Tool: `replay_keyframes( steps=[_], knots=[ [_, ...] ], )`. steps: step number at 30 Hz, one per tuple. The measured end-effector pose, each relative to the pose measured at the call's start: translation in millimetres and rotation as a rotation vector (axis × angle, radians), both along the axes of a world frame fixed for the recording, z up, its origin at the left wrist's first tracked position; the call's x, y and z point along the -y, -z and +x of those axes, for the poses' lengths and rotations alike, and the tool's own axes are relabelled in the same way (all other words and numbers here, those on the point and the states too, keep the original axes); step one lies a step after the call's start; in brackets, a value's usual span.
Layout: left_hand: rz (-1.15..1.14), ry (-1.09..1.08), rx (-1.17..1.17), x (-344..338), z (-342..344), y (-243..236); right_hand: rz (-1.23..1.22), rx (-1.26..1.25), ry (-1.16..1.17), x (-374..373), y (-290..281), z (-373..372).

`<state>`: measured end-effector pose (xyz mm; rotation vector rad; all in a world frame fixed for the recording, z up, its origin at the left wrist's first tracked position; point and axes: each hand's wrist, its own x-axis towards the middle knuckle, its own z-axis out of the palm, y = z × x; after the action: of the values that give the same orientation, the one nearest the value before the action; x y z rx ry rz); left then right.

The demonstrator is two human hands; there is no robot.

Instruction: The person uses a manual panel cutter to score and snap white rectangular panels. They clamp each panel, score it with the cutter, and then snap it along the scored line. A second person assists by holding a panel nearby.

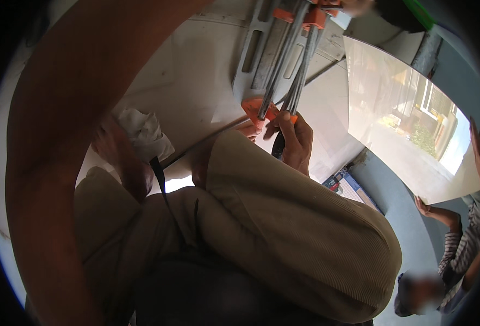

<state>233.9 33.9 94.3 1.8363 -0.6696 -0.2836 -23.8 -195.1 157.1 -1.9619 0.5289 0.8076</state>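
A manual tile cutter (275, 60) with twin metal rails, a slotted grey base and orange fittings leans ahead of my knees. My right hand (297, 141) is closed beside its lower orange end (259, 107). A black piece (278, 145) and a small orange tip show at my fingers; what they belong to I cannot make out. My left arm (47, 168) curves up the left side and leaves through the top edge, its hand out of sight. Digits (249, 130) peek out behind my knee, fingers or toes I cannot tell. Blurred skin (356, 6) shows beside the cutter's top.
At the right another person's hands (427, 209) hold a large glossy tile (403, 119). A printed box (351, 189) lies below it. Crumpled white material (142, 133) and a black strap (160, 176) are by my bent legs (289, 233). Pale flat pieces (183, 65) lie ahead.
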Motion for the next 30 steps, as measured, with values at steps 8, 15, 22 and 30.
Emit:
replay_keyframes(
  steps=[8,15,22,30],
  knots=[
    [0.079,0.039,-0.166,0.3,-8.3,-24.4,0.002,-0.035,0.024,9.8,6.6,-1.2],
    [0.084,0.002,-0.085,5.4,1.4,2.1,0.118,-0.089,0.047,14.5,-17.3,18.3],
    [0.05,-0.08,0.159,17.2,2.4,33.8,0.097,-0.121,0.087,6.1,-36.6,24.4],
    [0.044,-0.116,0.204,14.0,9.1,38.0,0.082,-0.117,0.072,10.8,-41.0,34.6]
  ],
)
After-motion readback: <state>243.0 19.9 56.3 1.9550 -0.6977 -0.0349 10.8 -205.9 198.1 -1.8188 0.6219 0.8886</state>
